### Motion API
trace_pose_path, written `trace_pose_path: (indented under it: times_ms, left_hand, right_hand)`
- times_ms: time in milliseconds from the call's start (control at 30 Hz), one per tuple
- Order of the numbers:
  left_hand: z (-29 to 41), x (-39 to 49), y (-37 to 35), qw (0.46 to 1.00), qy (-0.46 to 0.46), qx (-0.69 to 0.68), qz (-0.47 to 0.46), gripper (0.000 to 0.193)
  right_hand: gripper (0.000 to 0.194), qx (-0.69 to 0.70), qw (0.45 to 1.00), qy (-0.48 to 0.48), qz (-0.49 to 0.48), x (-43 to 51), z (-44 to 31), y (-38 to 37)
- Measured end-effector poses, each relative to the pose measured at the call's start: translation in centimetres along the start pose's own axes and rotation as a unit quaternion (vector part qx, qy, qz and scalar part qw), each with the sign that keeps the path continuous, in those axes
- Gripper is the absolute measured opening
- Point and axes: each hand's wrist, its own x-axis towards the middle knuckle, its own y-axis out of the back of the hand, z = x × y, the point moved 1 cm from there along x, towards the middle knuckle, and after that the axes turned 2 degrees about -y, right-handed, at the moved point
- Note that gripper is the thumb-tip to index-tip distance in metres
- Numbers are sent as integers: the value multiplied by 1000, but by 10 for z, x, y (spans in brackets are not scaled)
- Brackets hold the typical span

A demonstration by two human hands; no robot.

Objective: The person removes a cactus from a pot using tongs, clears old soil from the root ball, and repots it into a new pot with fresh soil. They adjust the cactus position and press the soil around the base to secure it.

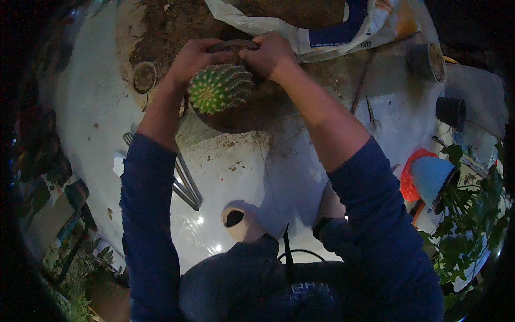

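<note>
A round, ribbed green cactus (215, 88) with pale spines leans toward me, between and just below my hands. Under and beside it is a dark brown rounded pot (237, 125), its curved near edge showing. My left hand (195, 58) and my right hand (271, 56) curl over a brown rim or lump (233, 45) on the far side of the cactus. Both thumbs point inward along it. Whether that part belongs to the pot or is packed soil, I cannot tell. The cactus's base is hidden in shadow.
Brown soil (169, 24) spreads behind, beside a white plastic sack (277, 28). A small round container (144, 77) stands left. Metal tongs (187, 183) lie near my left forearm. Dark pots (450, 112), a blue pot (432, 177) and leafy plants (458, 237) are at right.
</note>
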Motion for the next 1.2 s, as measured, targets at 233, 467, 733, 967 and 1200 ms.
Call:
trace_pose_path:
  times_ms: [233, 467, 733, 967, 1200]
  left_hand:
    - [-3, -38, -5, 964, 58, -249, 67, 40]
    - [-12, -79, -26, 981, -39, -112, 155, 44]
    - [-14, -91, -49, 932, 146, -247, 221, 51]
    - [-17, -108, -65, 919, -6, -146, 366, 57]
    - [6, -171, -119, 877, -258, 299, 274, 42]
  right_hand:
    - [47, 191, 980, 2, 53, -54, 13, 14]
    - [45, 82, 994, -59, 43, -77, 24, 6]
    - [40, 108, 985, -20, 134, -92, 36, -13]
    - [29, 82, 971, 48, 221, -127, 28, -6]
    - [26, -57, 924, 358, 121, -180, 3, -7]
